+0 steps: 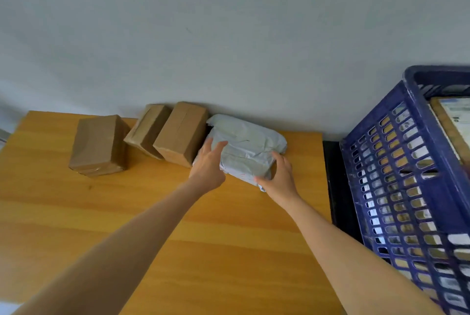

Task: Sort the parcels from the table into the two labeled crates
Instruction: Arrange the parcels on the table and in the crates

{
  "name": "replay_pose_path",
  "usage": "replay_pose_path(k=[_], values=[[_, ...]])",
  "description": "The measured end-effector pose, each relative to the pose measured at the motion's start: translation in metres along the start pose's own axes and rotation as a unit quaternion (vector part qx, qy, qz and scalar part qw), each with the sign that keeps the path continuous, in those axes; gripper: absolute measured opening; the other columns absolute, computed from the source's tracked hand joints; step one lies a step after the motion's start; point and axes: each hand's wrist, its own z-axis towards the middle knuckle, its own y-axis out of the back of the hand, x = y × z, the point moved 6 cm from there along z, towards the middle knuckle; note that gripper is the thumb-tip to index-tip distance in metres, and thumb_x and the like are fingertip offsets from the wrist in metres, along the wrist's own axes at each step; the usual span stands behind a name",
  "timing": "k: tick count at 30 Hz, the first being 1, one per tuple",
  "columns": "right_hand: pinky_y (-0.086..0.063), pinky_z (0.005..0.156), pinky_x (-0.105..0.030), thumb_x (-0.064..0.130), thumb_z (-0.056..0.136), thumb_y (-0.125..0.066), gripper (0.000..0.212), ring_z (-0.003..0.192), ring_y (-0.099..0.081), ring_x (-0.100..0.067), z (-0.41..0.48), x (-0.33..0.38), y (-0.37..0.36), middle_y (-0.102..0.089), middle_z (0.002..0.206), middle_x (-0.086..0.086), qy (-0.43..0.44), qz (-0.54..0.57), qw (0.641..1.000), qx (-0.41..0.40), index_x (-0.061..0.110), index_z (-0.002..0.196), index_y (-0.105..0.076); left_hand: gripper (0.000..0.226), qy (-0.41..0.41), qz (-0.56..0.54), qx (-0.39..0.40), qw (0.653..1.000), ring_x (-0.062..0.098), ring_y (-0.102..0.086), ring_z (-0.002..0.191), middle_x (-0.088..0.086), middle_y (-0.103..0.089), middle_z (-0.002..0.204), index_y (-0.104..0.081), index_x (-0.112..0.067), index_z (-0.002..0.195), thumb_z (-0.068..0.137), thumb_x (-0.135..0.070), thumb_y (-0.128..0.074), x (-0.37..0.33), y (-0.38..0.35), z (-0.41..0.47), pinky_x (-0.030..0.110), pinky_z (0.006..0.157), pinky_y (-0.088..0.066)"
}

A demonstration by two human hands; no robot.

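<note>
Resting at the back of the table (178,225), against the wall (229,35), the grey parcel (249,147) sits between both hands. They flank it, I judge, because a soft bag this broad lifts more easily from two sides than from one. The left hand (208,164) lays straight, spread fingers along the parcel's left edge and clasps nothing. The right hand (279,177) curls fingers and thumb round the near right corner in a grasp.

The parcel is a pale grey plastic mailer, crumpled and puffy, with folds across its top. It will probably sag when raised. No label shows on it from here.

Just beside its left side stands the nearest brown box (181,134), tilted, with a second brown box (147,129) leaning next to it and a third brown box (98,145) apart, further left. Beyond the table's right edge stands the blue crate (396,187), its latticed wall facing the table, with flat parcels (455,121) inside.
</note>
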Motion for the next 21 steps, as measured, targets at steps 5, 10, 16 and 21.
replay_pose_path(k=[5,10,16,21], values=[[-0.030,0.112,-0.038,0.016,0.073,-0.084,0.111,0.142,-0.024,-0.020,0.011,-0.010,-0.016,-0.019,0.155,-0.003,-0.039,0.020,0.999,0.018,0.030,0.154,-0.009,0.084,0.001,0.017,0.031,0.999,0.025,0.001,0.148,0.014,-0.003,0.159,-0.016,-0.021,0.153,0.087,-0.002,-0.064,0.017,-0.008,0.031,0.037,0.113,-0.027],[-0.028,0.113,-0.032,0.007,0.078,-0.079,0.109,0.144,-0.023,-0.015,0.016,-0.010,-0.027,-0.020,0.158,0.003,-0.044,0.053,0.998,0.001,0.027,0.154,-0.004,0.082,0.020,0.038,0.068,0.997,0.037,-0.014,0.144,0.022,-0.009,0.156,-0.013,-0.022,0.151,0.089,-0.016,-0.067,0.027,-0.015,0.043,0.044,0.111,-0.030],[-0.029,0.102,-0.021,0.003,0.080,-0.074,0.105,0.143,-0.024,-0.013,0.018,-0.010,-0.024,-0.021,0.158,0.006,-0.057,0.081,0.995,-0.025,0.029,0.154,-0.005,0.082,0.010,0.055,0.066,0.996,0.036,-0.040,0.123,0.019,-0.039,0.134,-0.012,-0.023,0.150,0.089,-0.023,-0.067,0.027,-0.021,0.049,0.043,0.098,-0.041],[-0.030,0.104,-0.024,0.002,0.082,-0.072,0.098,0.143,-0.024,-0.014,0.011,-0.010,-0.018,-0.023,0.157,0.005,-0.055,0.093,0.993,-0.038,0.026,0.154,-0.011,0.086,0.000,0.027,0.051,0.998,0.034,-0.043,0.120,0.018,-0.043,0.130,-0.013,-0.022,0.150,0.086,-0.024,-0.071,0.027,-0.021,0.045,0.040,0.094,-0.042]])
